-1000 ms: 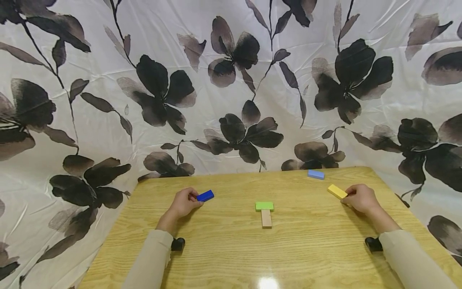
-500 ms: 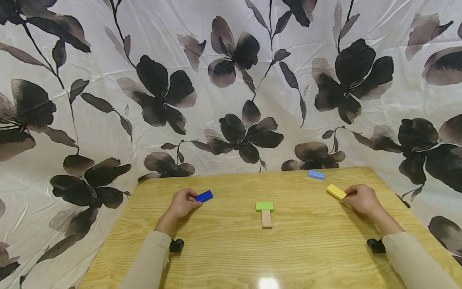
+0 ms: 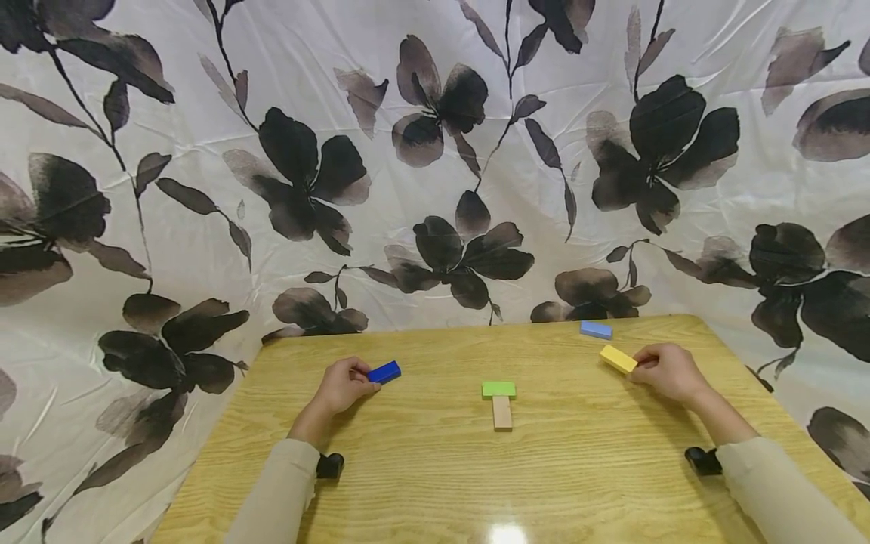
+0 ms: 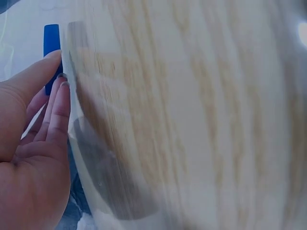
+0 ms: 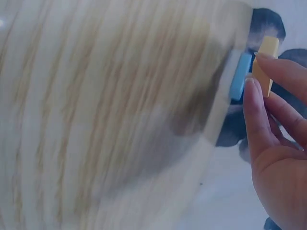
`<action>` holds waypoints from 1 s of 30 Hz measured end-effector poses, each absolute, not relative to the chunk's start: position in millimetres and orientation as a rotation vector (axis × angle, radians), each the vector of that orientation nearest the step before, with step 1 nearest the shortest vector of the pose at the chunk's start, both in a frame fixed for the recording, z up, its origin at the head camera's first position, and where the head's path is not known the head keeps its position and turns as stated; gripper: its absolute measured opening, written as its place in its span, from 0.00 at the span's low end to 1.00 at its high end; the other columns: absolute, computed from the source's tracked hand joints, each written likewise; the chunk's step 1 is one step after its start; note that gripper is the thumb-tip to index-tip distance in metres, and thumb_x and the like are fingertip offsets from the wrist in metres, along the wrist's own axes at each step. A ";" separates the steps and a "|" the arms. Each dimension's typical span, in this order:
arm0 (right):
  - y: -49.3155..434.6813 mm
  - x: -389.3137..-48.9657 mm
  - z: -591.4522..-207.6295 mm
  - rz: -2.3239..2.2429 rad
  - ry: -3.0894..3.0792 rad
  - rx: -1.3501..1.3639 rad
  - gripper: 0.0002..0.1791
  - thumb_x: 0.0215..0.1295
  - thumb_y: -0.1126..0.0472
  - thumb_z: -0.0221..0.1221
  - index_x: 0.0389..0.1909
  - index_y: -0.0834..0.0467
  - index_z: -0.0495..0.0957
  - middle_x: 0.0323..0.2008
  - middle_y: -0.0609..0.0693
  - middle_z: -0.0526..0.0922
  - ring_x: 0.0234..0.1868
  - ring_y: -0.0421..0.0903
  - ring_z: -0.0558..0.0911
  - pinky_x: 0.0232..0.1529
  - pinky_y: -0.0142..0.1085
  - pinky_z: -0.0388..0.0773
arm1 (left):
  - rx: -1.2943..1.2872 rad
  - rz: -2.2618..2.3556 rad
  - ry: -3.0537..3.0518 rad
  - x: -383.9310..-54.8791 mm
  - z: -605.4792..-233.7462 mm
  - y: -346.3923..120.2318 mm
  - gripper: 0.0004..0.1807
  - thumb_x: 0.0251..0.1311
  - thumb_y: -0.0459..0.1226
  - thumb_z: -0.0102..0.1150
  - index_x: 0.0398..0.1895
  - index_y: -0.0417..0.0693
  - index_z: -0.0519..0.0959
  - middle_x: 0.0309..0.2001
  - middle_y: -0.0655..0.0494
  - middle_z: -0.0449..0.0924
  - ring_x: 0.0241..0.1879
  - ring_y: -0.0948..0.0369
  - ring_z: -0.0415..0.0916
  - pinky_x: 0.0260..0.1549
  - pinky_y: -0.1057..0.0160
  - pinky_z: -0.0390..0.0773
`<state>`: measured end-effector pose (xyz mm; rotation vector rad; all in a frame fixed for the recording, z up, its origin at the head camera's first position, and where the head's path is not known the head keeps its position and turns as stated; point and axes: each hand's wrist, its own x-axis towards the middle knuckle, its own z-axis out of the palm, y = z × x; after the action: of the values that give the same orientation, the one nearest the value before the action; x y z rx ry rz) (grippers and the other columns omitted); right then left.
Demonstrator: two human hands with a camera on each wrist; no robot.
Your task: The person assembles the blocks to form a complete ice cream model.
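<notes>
My left hand (image 3: 342,385) pinches a dark blue block (image 3: 385,372) by its left end, over the left part of the table. In the left wrist view the thumb lies along the blue block (image 4: 52,40), fingertips behind it. On the right, my right hand (image 3: 671,372) holds a yellow block (image 3: 618,359) between thumb and fingers; the yellow block (image 5: 266,67) shows tilted in the right wrist view. Between the hands, a green block (image 3: 498,390) lies crosswise at the far end of a plain wooden block (image 3: 502,414), making a T.
A light blue block (image 3: 596,329) lies near the table's far edge, beyond the yellow one. The wood-grain table (image 3: 421,468) ends at a floral curtain (image 3: 435,189). Black wrist cameras (image 3: 331,466) sit at both cuffs.
My right hand has moved left with the yellow block. The left hand, holding the dark blue block, has stayed nearly still. The green, wooden and light blue blocks have not moved.
</notes>
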<state>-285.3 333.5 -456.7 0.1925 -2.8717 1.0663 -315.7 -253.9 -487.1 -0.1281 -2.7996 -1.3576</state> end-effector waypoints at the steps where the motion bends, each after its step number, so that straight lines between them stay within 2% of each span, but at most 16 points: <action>1: 331.1 -285.6 -455.7 1.070 -2.876 0.200 0.22 0.56 0.65 0.73 0.46 0.76 0.81 0.36 0.62 0.87 0.35 0.48 0.85 0.32 0.34 0.80 | -0.130 -1.359 -2.797 -315.6 -486.8 -254.0 0.16 0.55 0.29 0.75 0.43 0.31 0.80 0.32 0.47 0.83 0.32 0.60 0.78 0.32 0.68 0.76; 16: 301.5 -287.6 -452.4 1.115 -2.878 0.310 0.19 0.55 0.66 0.72 0.44 0.73 0.83 0.34 0.57 0.87 0.34 0.46 0.83 0.32 0.33 0.80 | -0.190 -1.412 -2.765 -310.3 -483.2 -248.9 0.15 0.54 0.27 0.75 0.42 0.31 0.79 0.32 0.48 0.82 0.31 0.61 0.78 0.31 0.69 0.77; 30: 277.5 -294.0 -450.8 1.163 -2.868 0.423 0.19 0.54 0.67 0.74 0.43 0.73 0.83 0.35 0.58 0.86 0.35 0.47 0.84 0.33 0.34 0.80 | -0.259 -1.460 -2.744 -308.3 -480.4 -238.7 0.16 0.53 0.26 0.75 0.42 0.29 0.79 0.29 0.48 0.82 0.30 0.61 0.77 0.28 0.69 0.76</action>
<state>-294.0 277.5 -450.8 0.4235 -2.8679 1.1630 -308.3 -238.7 -480.4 -0.2591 -2.7440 -1.4598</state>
